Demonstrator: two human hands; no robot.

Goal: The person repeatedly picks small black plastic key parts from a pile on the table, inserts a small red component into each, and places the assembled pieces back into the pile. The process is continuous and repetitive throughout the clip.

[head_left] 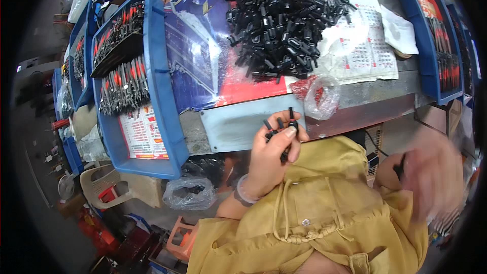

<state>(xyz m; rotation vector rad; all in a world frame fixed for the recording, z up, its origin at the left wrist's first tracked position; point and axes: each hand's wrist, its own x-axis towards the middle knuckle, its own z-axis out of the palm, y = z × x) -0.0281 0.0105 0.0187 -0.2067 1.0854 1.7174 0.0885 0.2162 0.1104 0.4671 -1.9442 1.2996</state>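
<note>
My left hand (274,155) is closed around several small black parts (280,131), their stubby stems poking up between thumb and fingers. It hovers by the front edge of the workbench, over a pale metal plate (233,127). A bracelet circles that wrist. Off to the right, away from the bench top, my right hand (436,177) is smeared by motion, so its fingers and anything in them cannot be made out. On the bench beyond lies a large heap of similar black parts (279,25), each with a short stem and a rounded, loop-like end.
At the left, a blue tray (175,137) holds rows of slim metal pieces with red-orange bits (127,83). Another blue tray (431,71) with similar pieces stands right. A clear plastic bag (322,99) lies near the bench edge. A beige chair (137,185) stands below left.
</note>
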